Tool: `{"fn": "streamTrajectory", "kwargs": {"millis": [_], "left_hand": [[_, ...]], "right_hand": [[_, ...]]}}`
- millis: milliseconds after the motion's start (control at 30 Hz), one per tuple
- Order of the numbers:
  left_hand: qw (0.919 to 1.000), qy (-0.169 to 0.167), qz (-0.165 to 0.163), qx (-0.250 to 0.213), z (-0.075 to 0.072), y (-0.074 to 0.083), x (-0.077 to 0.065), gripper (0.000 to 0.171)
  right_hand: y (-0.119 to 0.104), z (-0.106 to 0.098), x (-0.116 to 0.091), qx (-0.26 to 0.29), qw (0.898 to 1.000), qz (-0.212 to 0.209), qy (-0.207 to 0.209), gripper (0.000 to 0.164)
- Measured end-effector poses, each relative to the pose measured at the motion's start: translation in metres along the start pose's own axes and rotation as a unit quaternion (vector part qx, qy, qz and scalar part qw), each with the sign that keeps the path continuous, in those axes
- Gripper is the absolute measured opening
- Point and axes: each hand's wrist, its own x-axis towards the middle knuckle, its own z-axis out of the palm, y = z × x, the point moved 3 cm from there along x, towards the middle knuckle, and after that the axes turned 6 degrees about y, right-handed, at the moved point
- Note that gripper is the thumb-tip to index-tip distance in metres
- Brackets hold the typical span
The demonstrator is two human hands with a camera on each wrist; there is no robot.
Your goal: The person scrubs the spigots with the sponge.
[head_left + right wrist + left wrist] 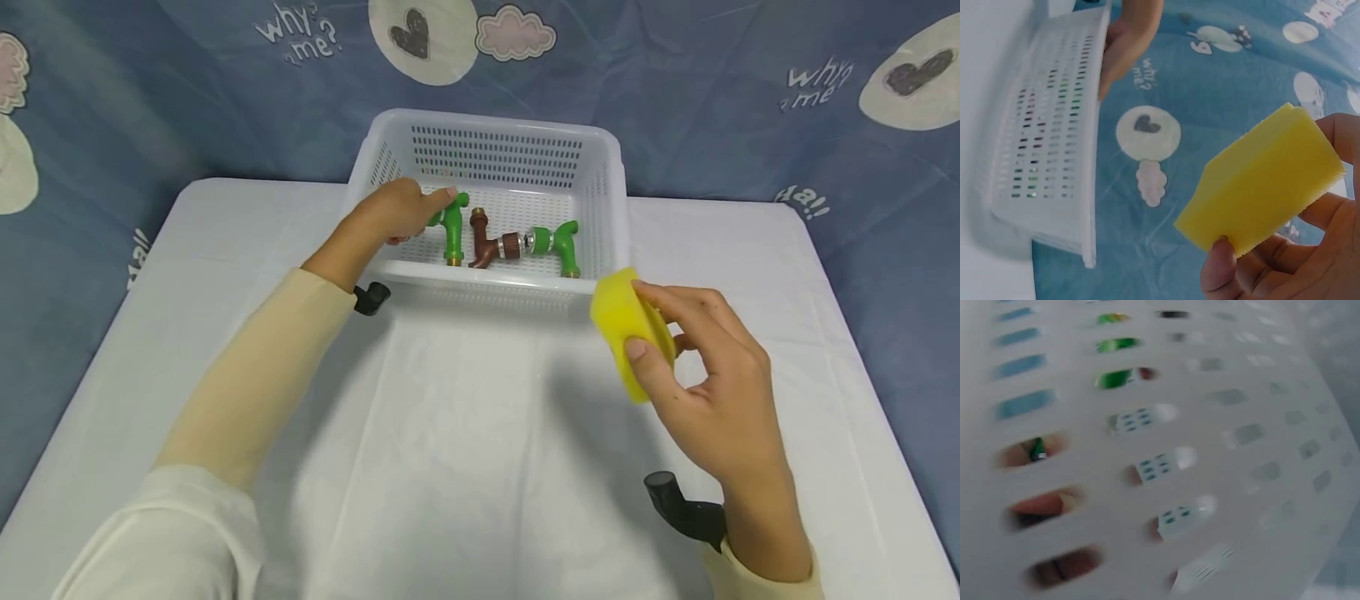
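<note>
A yellow sponge [621, 321] is pinched between the thumb and fingers of my right hand [723, 392], held up off the table to the right of the basket's front corner. The right wrist view shows the sponge [1266, 178] as a thick block. My left hand [397, 212] reaches over the left part of a white perforated basket [495, 277] and grips a green tap [453, 232] by its upper end. Beside it in the basket lie a brown tap [483, 243] and another green tap [564, 247]. Through the basket's slots, the left wrist view shows bits of fingers [1041, 506].
The basket stands at the back of a table covered with a white cloth [450, 433]. Behind it hangs a blue patterned curtain [675, 100]. A black curved mount [686, 508] sticks out from my right wrist, and another [371, 298] from my left.
</note>
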Motion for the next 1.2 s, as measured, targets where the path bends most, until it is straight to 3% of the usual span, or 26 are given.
{"fn": "streamTrajectory", "kwargs": {"millis": [200,400,700,833,933,1033,1100,1200], "left_hand": [[0.9960,-0.017,-0.032,0.081,0.011,0.001,0.012,0.067],[0.9891,-0.011,-0.055,0.136,0.014,0.000,0.010,0.061],[0.9675,0.039,-0.054,0.244,0.015,0.004,0.000,0.057],[0.9616,0.051,-0.064,0.262,0.011,0.005,-0.003,0.056],[0.9652,0.086,-0.051,0.241,0.001,0.008,-0.012,0.055],[0.9675,0.152,-0.017,0.201,-0.011,0.013,-0.036,0.057],[0.9621,0.209,0.021,0.174,-0.015,0.016,-0.059,0.056],[0.9438,0.284,0.085,0.146,-0.012,0.017,-0.097,0.052]], "right_hand": [[0.001,-0.001,0.000,-0.003,1.000,0.009,-0.012,0.044],[0.001,0.000,0.000,-0.002,1.000,0.009,-0.011,0.045],[0.003,0.000,-0.001,-0.018,0.999,0.016,-0.021,0.050],[0.006,0.001,-0.003,-0.056,0.995,0.070,-0.051,0.052],[0.014,0.000,-0.006,-0.103,0.977,0.147,-0.111,0.054],[0.027,0.002,-0.013,-0.159,0.947,0.220,-0.174,0.061],[0.037,0.005,-0.019,-0.195,0.925,0.253,-0.206,0.066],[0.054,0.013,-0.027,-0.240,0.901,0.277,-0.233,0.069]]}}
